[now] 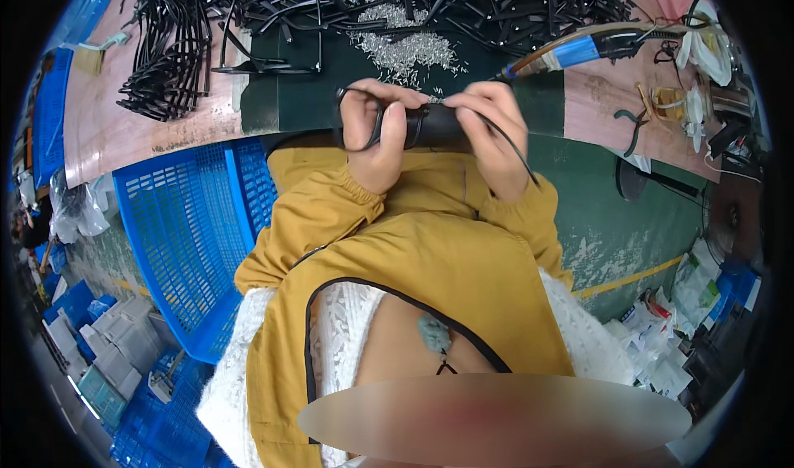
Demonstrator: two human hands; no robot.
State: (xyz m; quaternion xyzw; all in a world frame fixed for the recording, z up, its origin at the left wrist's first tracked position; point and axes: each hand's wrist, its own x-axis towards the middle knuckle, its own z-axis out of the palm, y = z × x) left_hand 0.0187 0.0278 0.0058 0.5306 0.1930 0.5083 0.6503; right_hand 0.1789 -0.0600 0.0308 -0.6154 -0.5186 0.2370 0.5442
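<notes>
My left hand [376, 129] is closed on a black eyeglass frame [338, 119], its rim showing around the fingers. My right hand [495, 129] pinches a thin black temple arm [514, 147] that slants down to the right. The fingertips of both hands almost meet at the table's front edge, with small silver bits [435, 100] showing between them; the joint itself is too small to make out. Just beyond lies a pile of tiny silver screws [409, 50]. Close to my right hand is the tip of a powered screwdriver [572, 53] with a blue band.
Black temple arms [463, 1] are heaped along the back, with another stack [169, 54] at left. A glasses frame [269, 67] rests left of the screws. Pliers [635, 129] lie at right. A blue plastic basket [178, 236] stands below the table at left.
</notes>
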